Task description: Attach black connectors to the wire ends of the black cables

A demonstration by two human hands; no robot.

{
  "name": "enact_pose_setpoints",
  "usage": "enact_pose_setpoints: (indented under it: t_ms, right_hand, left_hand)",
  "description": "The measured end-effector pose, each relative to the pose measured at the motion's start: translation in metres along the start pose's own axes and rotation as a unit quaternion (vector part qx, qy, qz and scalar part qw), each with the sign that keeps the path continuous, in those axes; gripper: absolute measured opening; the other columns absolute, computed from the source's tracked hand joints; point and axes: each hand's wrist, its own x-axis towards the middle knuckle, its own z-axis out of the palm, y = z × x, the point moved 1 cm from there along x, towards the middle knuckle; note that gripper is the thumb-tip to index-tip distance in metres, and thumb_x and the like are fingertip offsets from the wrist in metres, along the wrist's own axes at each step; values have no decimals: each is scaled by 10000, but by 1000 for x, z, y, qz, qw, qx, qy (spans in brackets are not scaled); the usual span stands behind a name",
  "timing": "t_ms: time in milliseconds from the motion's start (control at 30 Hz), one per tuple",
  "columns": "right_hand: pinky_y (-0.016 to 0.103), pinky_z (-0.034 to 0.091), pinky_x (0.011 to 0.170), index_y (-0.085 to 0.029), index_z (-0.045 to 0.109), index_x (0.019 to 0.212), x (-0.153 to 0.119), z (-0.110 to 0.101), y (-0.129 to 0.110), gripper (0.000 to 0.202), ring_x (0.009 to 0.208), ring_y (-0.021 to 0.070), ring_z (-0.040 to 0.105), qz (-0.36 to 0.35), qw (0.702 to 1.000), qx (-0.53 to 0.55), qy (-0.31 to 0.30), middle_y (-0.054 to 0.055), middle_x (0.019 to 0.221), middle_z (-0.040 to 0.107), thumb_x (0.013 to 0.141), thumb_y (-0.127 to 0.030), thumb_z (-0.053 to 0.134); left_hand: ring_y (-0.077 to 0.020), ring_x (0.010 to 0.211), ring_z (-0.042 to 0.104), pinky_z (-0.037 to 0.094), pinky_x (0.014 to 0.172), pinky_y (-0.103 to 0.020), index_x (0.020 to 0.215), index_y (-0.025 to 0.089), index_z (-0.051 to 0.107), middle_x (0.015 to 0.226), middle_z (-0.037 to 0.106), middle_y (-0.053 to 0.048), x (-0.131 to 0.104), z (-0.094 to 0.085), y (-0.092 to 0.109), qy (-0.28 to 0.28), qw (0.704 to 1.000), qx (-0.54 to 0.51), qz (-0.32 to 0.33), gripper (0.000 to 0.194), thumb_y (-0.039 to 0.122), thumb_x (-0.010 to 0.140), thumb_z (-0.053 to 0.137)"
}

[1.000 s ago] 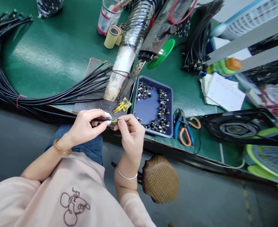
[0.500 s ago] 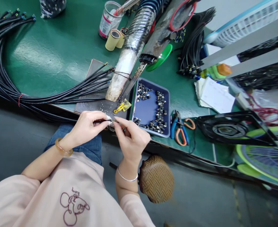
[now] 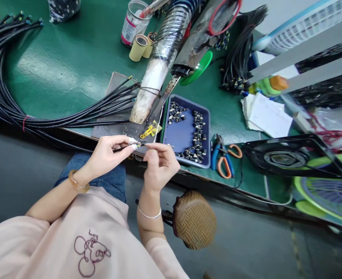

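My left hand (image 3: 113,153) is closed in a pinch on a black cable (image 3: 119,149), with white coverings on its fingertips. Small coloured wire ends (image 3: 139,144) stick out past the thumb and finger. Close to these ends is my right hand (image 3: 161,164), fingers curled and index fingertip nearest the wires. Whatever it may hold is too small to make out. Beyond both hands stands a soldering iron (image 3: 163,99) on a holder, pointing down to a yellow clip-like piece (image 3: 149,130). A blue tray (image 3: 177,135) holds many small black connectors (image 3: 198,133).
A bundle of black cables (image 3: 43,122) curves along the left of the green table (image 3: 51,66). A silver duct (image 3: 171,37) hangs over the middle. Right of the tray lie pliers (image 3: 222,159), a black fan (image 3: 284,157) and papers (image 3: 268,116). A stool (image 3: 194,220) stands below.
My right hand has drawn slightly back from my left fingertips, and its fingers have curled more. The coloured wire ends now show. My left hand keeps its pinch in about the same place.
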Motion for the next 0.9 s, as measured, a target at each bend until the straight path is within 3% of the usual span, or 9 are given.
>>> enact_pose_setpoints:
  t_ms: [100, 167, 267, 333, 400, 533, 900]
  right_hand:
    - [172, 299, 384, -222, 666, 942, 4, -7, 4, 105, 386, 58, 448, -92, 987, 55, 117, -89, 527, 538, 902, -265, 579]
    - [158, 258, 351, -244, 618, 1039, 5, -10, 6, 137, 339, 39, 407, -118, 980, 61, 149, -99, 578, 606, 917, -211, 565]
    - [155, 414, 394, -241, 585, 1085, 3, -12, 9, 165, 414, 47, 585, -113, 986, -3, 120, -50, 801, 749, 947, -155, 559]
    - [200, 571, 546, -222, 613, 1022, 1, -12, 12, 129, 602, 100, 731, -129, 987, -58, 82, -21, 871, 769, 928, -134, 611]
    - [264, 640, 716, -210, 648, 960, -1, -11, 14, 130, 792, 146, 779, -171, 978, -112, 32, 6, 922, 777, 883, -108, 673]
    - [316, 655, 824, -203, 650, 909, 0, -7, 15, 138, 942, 170, 768, -232, 957, -168, -34, 53, 1039, 779, 859, -78, 676]
    - [262, 659, 822, -192, 579, 898, 6, 0, 17, 178, 930, 146, 766, -275, 942, -193, -25, 94, 1074, 772, 847, -37, 651]
  left_hand:
    - [-100, 617, 595, 490, 604, -209, 839, 112, 752, 736, 724, -38, 5, 1, 2, -1, 1000, -19, -16, 173, 267, 820, 676]
    - [-95, 606, 577, 475, 592, -207, 814, 114, 742, 703, 704, -27, 7, 1, 2, 0, 999, -26, -18, 163, 265, 808, 680]
    - [-97, 622, 580, 472, 606, -207, 800, 113, 727, 703, 700, -28, 10, 2, 0, 5, 999, -27, -19, 158, 264, 803, 681]
    - [-101, 639, 590, 480, 628, -210, 807, 115, 727, 729, 710, -32, 12, 2, -1, 9, 1000, -22, -16, 161, 270, 801, 682]
    - [-109, 667, 606, 490, 656, -216, 807, 120, 727, 761, 721, -36, 14, 3, -3, 10, 1000, -16, -13, 169, 283, 799, 683]
    - [-114, 701, 613, 488, 676, -214, 806, 122, 713, 778, 711, -37, 19, 4, -8, 10, 1000, -3, -8, 176, 293, 802, 675]
    - [-74, 584, 505, 414, 567, -190, 701, 122, 617, 651, 577, 6, 32, 5, -1, -2, 999, 27, -39, 197, 300, 784, 612]
